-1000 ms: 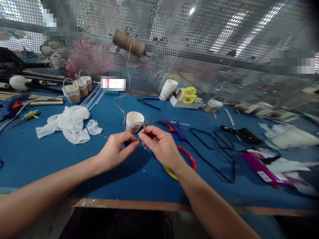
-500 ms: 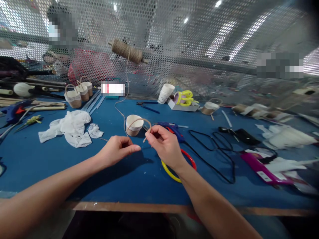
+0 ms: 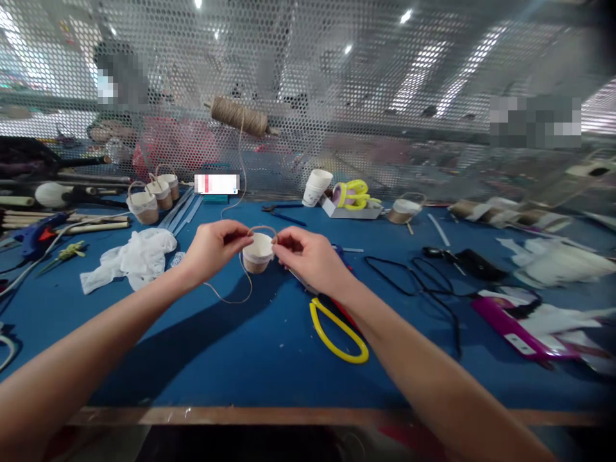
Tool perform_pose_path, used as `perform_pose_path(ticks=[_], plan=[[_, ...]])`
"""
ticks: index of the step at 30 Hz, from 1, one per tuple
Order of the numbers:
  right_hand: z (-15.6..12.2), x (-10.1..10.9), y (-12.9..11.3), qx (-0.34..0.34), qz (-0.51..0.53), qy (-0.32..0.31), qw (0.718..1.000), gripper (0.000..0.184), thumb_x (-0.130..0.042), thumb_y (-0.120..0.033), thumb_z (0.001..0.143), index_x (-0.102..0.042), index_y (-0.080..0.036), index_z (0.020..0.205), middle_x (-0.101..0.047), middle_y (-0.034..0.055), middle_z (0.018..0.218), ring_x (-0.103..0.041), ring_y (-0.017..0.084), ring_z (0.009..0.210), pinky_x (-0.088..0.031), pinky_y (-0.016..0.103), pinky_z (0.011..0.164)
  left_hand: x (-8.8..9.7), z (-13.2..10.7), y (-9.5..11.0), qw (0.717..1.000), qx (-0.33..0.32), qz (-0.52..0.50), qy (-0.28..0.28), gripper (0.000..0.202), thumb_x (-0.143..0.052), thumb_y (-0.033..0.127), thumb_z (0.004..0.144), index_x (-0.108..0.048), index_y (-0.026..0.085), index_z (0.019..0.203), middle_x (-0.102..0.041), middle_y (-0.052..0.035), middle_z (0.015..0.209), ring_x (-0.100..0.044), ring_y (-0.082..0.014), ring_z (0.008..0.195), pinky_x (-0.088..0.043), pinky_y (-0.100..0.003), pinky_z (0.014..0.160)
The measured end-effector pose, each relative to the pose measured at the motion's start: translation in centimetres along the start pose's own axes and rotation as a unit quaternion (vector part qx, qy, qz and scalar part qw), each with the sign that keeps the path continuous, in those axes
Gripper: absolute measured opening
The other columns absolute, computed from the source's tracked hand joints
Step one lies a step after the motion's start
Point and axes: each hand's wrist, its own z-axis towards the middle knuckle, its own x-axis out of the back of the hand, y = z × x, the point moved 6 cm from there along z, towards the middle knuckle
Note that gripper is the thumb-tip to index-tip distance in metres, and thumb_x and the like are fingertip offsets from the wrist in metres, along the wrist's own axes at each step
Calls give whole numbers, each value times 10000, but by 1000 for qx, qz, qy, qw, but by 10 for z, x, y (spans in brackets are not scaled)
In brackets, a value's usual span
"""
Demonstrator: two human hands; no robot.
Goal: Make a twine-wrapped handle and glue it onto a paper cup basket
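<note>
A short piece of twine [image 3: 262,228] arches between my two hands, above a small paper cup [image 3: 258,264] with a brown wrapped lower part and a white rim band. My left hand [image 3: 219,247] pinches the twine's left end at the cup's rim. At the right side of the rim, my right hand [image 3: 303,251] pinches the other end. Whether the ends touch the cup I cannot tell. A loose thin string runs down from the twine spool [image 3: 239,117] past the cup. Scissors with yellow and red handles [image 3: 339,333] lie below my right wrist, partly covered by it.
Finished-looking handled cups [image 3: 143,206] stand at the back left, near crumpled white cloth [image 3: 139,253]. White stacked cups [image 3: 317,186] and a box with yellow tape rolls [image 3: 353,205] are at the back. A blue glue gun [image 3: 38,234] lies left; a black cord [image 3: 414,282] lies right.
My left hand has moved up to the cup and now pinches the twine's other end. My right hand has turned the twine into an arch over the cup. The scissors show more.
</note>
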Motion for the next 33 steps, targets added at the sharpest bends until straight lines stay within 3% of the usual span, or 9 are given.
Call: perform_pose_path(ticks=[7,19,27,33], plan=[[36,1,26,-15,-63,22,998,52,-528,-195,716,-546,-161,682,-564,-11,569,-510,112,542,-400,249,567,-14,30,-28,1000,8,8,15,111,-606,248,696,-634,143,721,-659,-32,667,-552,-118,589,-410,-225,540],[26,-1,34,-18,-110,21,994,58,-560,-200,719,-583,-148,711,-595,49,754,-529,142,664,-399,272,631,-22,21,-39,999,10,32,-15,126,-575,272,727,-625,156,720,-638,-15,655,-510,-107,572,-391,-228,557],[26,-5,37,-6,-110,15,994,61,-529,-208,748,-566,-163,727,-593,41,779,-535,142,690,-411,277,664,-23,21,-44,999,14,28,-24,126,-536,263,739,-590,151,714,-609,-42,729,-543,-128,666,-441,-236,598],[30,-9,38,3,-104,5,995,63,-525,-204,748,-559,-157,722,-592,37,760,-530,136,671,-403,269,664,-24,23,-49,998,24,15,-53,129,-528,262,736,-586,148,719,-621,-26,654,-542,-115,588,-436,-229,560]])
